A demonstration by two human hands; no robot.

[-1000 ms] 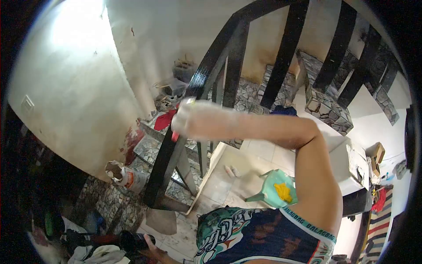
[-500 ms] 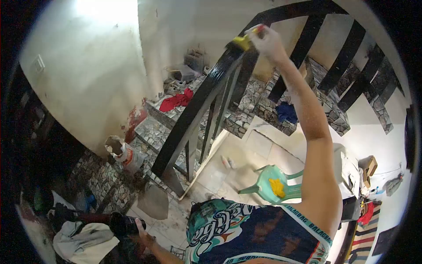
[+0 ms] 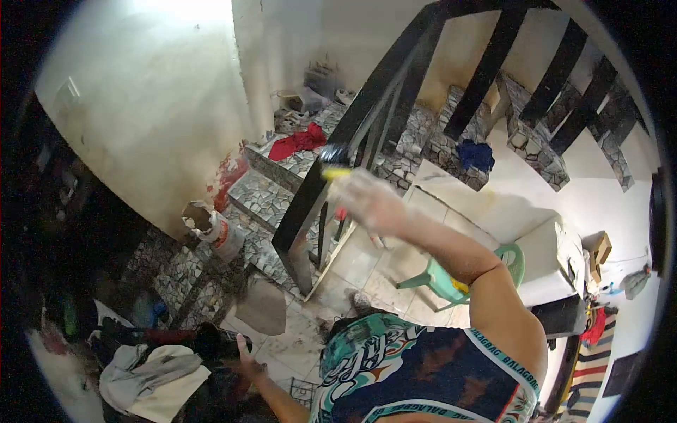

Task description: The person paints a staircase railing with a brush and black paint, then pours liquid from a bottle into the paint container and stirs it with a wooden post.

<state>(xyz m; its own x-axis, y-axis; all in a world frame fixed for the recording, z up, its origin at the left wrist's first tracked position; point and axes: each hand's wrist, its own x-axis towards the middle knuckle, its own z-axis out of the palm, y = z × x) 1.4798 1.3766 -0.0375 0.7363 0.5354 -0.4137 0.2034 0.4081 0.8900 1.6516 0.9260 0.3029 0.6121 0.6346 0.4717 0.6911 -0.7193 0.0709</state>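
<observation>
BALAGBAG on shirt trim

Shirt [image 3: 451, 366]: "BALAGBAG" in dark caps on the teal upper-R edge band [image 3: 505, 357], printed more than once. Same word, partly cut off, on the bottom edge band [image 3: 423, 407]. Big white script nr the shirt's L edge: too stylized/folded to read. Sack [image 3: 220, 233] w/ orange-red print on its side, too small to read.

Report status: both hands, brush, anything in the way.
Right hand gripping yellow-and-red paintbrush, at black handrail. Left hand holding dark container. Red cloth beside handrail, not on it.
</observation>
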